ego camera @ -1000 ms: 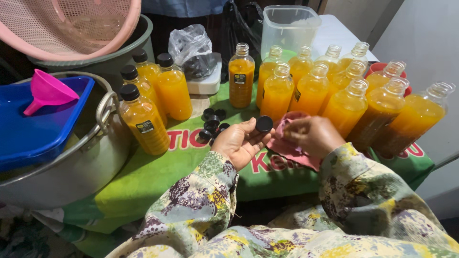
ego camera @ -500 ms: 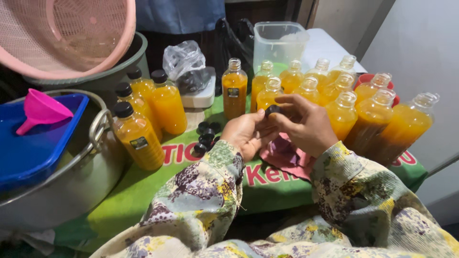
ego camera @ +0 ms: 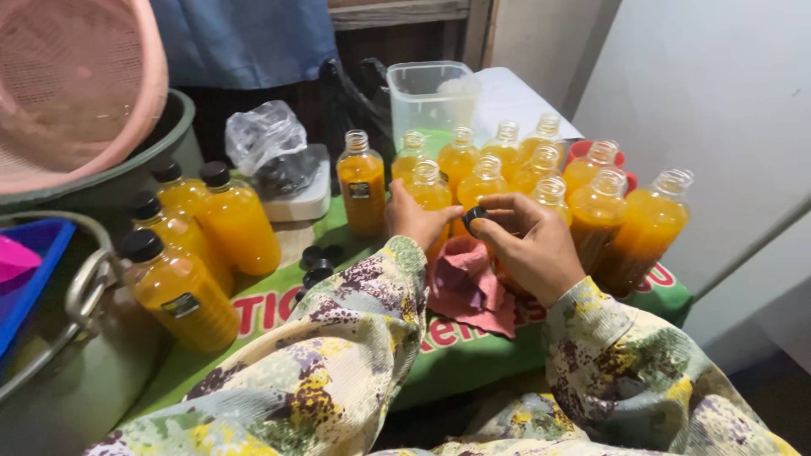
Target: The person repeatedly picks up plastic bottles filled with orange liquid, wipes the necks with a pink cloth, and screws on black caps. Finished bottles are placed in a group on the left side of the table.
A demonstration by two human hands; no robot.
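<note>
Black cap (ego camera: 474, 216) pinched in right hand (ego camera: 530, 249) grip, left hand (ego camera: 416, 221) grip unclear beside uncapped bottle (ego camera: 431, 196)

I see clear, glossy plastic bottles (ego camera: 650, 224) of orange liquid, four with matt black plastic caps (ego camera: 141, 245). My right hand (ego camera: 528, 245) pinches a similar black cap (ego camera: 475, 216). The pink cloth (ego camera: 469, 283) looks soft and creased — the green counter cover (ego camera: 279, 308) smooth. The pot (ego camera: 84, 371) is dull brushed metal; the tub (ego camera: 431, 93) is frosted plastic — the bag (ego camera: 263, 135) crinkly and shiny.
</note>
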